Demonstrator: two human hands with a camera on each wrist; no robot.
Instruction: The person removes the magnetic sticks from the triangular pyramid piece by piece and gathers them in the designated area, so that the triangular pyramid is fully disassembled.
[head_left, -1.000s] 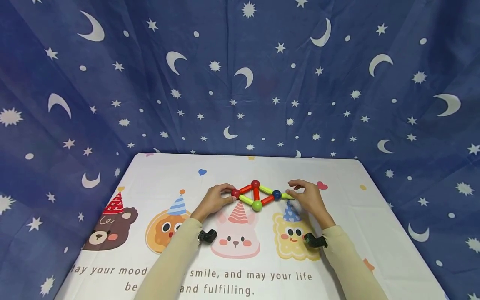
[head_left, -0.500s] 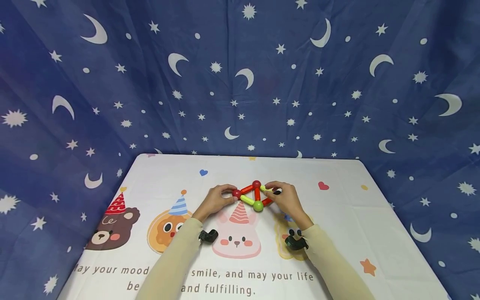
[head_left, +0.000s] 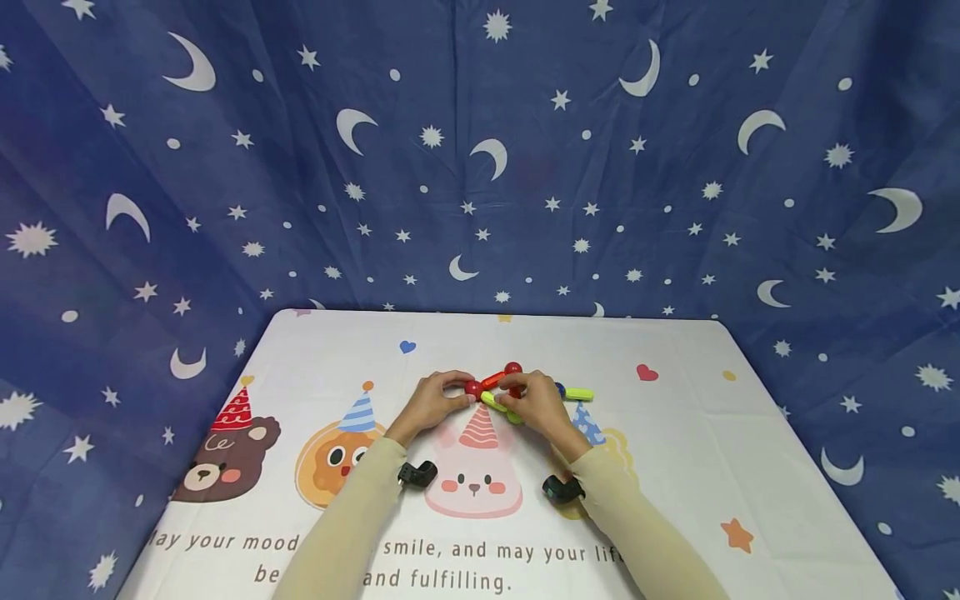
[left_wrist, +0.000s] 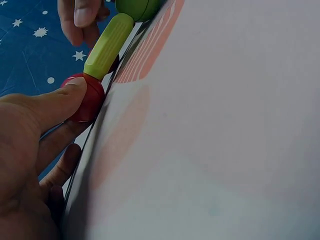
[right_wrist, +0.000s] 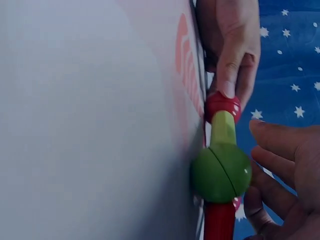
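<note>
My left hand (head_left: 432, 402) pinched a red ball (head_left: 473, 389) between thumb and fingers at the left corner of a ball-and-rod toy frame (head_left: 493, 380), which lay toward the far side of a printed tablecloth (head_left: 675, 450). My right hand (head_left: 542, 406) hung over the middle of the frame, fingers loosely bent and spread apart, with hold of nothing; from the right wrist they appeared just beside the green ball (right_wrist: 221, 172). Seen from the head, that hand stood in the way of much of the piece, covering most of the green ball. A second red ball (head_left: 513, 368) showed beyond my fingers, while a blue ball (head_left: 560, 389), partly hidden, and a yellow-green rod (head_left: 580, 394) jutted out on the right. Another yellow-green bar (left_wrist: 109, 46) linked my pinched ball to the green one.

Around us, a pink rabbit (head_left: 472, 483) was printed between my forearms and a brown bear (head_left: 225, 458) lay at far left. My left sleeve (head_left: 341, 517) cut across the lettering (head_left: 446, 547); my right sleeve (head_left: 637, 517) and black wrist camera (head_left: 562, 489) blocked part of a yellow biscuit figure (head_left: 618, 450). A blue moon-and-star curtain (head_left: 420, 225) rose behind.
</note>
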